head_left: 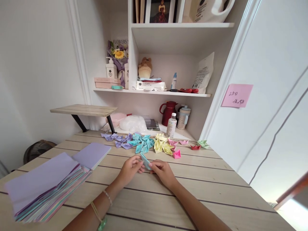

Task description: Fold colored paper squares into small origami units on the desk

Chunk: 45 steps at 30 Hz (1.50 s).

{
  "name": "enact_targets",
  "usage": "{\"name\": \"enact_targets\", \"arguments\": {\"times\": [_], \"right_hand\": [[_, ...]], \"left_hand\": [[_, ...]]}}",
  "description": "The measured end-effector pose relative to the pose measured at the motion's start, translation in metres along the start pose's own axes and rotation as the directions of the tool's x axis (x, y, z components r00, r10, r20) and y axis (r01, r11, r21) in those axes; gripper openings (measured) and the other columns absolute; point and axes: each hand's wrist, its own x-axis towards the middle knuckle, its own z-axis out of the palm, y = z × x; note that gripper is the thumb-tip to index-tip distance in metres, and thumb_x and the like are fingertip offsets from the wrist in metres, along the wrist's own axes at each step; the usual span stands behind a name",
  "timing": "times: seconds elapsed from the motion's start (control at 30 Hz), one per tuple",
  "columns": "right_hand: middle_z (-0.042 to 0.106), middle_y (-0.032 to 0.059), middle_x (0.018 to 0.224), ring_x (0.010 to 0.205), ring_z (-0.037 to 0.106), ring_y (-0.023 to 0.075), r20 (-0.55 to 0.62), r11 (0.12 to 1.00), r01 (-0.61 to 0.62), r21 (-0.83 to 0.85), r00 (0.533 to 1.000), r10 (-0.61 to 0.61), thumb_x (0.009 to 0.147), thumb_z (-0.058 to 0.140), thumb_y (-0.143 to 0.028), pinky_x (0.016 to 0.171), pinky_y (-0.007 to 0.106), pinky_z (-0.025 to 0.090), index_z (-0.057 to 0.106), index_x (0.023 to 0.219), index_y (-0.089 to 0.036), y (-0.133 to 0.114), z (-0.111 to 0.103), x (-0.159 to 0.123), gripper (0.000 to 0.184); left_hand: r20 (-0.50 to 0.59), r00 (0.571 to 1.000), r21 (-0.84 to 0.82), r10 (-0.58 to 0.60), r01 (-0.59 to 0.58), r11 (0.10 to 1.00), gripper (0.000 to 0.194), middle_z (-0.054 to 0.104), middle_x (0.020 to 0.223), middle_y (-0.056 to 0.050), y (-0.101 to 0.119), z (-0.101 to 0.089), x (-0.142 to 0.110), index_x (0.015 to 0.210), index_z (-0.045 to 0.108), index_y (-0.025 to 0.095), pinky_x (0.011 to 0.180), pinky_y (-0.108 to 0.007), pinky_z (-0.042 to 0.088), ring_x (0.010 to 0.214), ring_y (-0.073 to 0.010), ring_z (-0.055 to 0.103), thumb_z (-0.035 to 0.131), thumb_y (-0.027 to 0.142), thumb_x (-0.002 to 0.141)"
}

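Both my hands meet over the middle of the wooden table (216, 179), pinching a small folded piece of light blue paper (145, 160). My left hand (130, 168) grips its left side with curled fingers; my right hand (163, 171) grips its right side. Just beyond the hands lies a row of finished folded paper shapes: purple ones (117, 139), teal ones (143, 142), yellow ones (162, 145), pink ones (176, 150), a red one (195, 147) and a green one (203, 143).
A thick stack of coloured paper sheets with a lilac top (48, 183) sits at the left front. A small raised wooden shelf (84, 110) stands behind it. At the back are a water bottle (171, 125), a red jug (167, 113) and wall shelves. A pink sticky note (237, 95) hangs on the right wall.
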Motion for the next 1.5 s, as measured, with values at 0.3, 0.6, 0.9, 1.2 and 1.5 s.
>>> {"name": "enact_targets", "arguments": {"times": [0.3,0.6,0.9,1.2,1.5], "right_hand": [[0.067,0.0047,0.081,0.069,0.058,0.0168,0.06,0.994,-0.056,0.095,0.997,0.051,0.076,0.058,-0.045,0.061,0.027,0.046,0.07,0.092,-0.021,-0.002,0.001,-0.001,0.031],[0.07,0.0055,0.087,0.085,0.062,0.0225,0.117,0.97,-0.098,0.224,0.99,0.073,0.073,0.06,-0.046,0.076,0.034,0.048,0.068,0.1,-0.021,0.0,0.001,0.0,0.038],[0.07,0.0045,0.086,0.066,0.062,0.0177,-0.008,0.957,0.075,-0.281,0.997,-0.081,0.083,0.044,-0.031,0.065,0.027,0.045,0.064,0.105,-0.023,-0.017,0.007,-0.008,0.031],[0.068,0.0017,0.068,0.062,0.06,0.0162,-0.048,0.837,0.04,-0.546,0.996,-0.079,0.077,0.05,-0.027,0.058,0.023,0.037,0.065,0.1,-0.027,-0.014,0.011,-0.012,0.028],[0.065,0.0018,0.061,0.052,0.055,0.0145,-0.162,0.959,-0.053,-0.279,0.987,0.008,0.08,0.048,-0.032,0.053,0.024,0.038,0.067,0.101,-0.022,-0.004,0.008,-0.008,0.029]], "left_hand": [[0.035,0.999,-0.01,0.022,-0.021,1.0,0.029,0.063,0.075,-0.003,0.01,0.008,-0.009,0.088,0.053,0.016,0.066,-0.027,0.05,0.071,-0.0162,0.064,0.063,0.038,0.071],[0.032,0.999,0.075,0.029,-0.032,0.997,0.03,0.065,0.08,-0.005,0.015,0.01,-0.012,0.092,0.055,0.016,0.069,-0.03,0.051,0.075,-0.0184,0.064,0.06,0.038,0.073],[-0.03,0.989,0.305,0.146,-0.13,0.944,0.025,0.066,0.071,-0.005,0.018,0.014,-0.016,0.08,0.058,0.016,0.057,-0.024,0.048,0.065,-0.0172,0.063,0.059,0.04,0.072],[-0.017,0.974,0.434,0.226,-0.197,0.879,0.019,0.064,0.065,-0.004,0.026,0.02,-0.024,0.078,0.06,0.02,0.054,-0.025,0.044,0.058,-0.0176,0.059,0.057,0.038,0.074],[0.027,0.953,0.558,0.301,-0.264,0.787,0.031,0.067,0.09,-0.008,0.021,0.019,-0.023,0.108,0.061,0.022,0.067,-0.029,0.047,0.073,-0.0203,0.061,0.048,0.027,0.08]]}}
